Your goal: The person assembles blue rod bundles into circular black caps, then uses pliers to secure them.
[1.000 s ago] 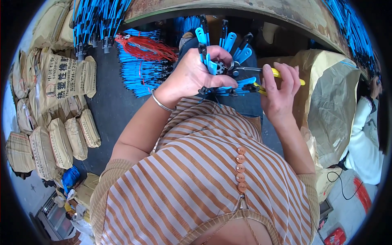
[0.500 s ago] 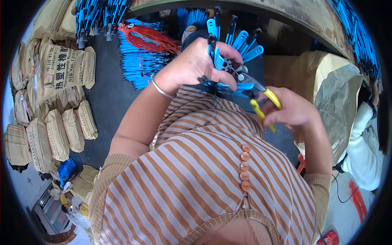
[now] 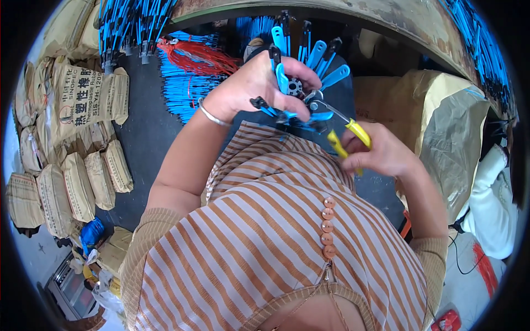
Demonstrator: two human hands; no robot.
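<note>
My left hand point(image 3: 256, 85) is wrapped round a small assembly whose black notched round hub point(image 3: 295, 86) shows between thumb and fingers. Several flat blue and black arms point(image 3: 334, 76) fan out from that hub. In my right hand point(image 3: 383, 149) is a pair of pliers with yellow handles point(image 3: 360, 134), the handles spread apart. The pliers' metal head lies close beside the hub, near my left thumb; whether its jaws grip anything I cannot tell. Part of the assembly is hidden by my left hand.
Bundles of thin blue rods point(image 3: 187, 91) and a red strand bundle point(image 3: 199, 58) lie beyond my left arm. Brown paper sacks point(image 3: 91, 105) are stacked at left. A large brown paper bag point(image 3: 447, 132) stands at right. A worn board edge point(image 3: 381, 14) crosses the far side.
Both hands, with the assembly and the pliers, have shifted slightly to the left. The pliers stay beside the hub.
</note>
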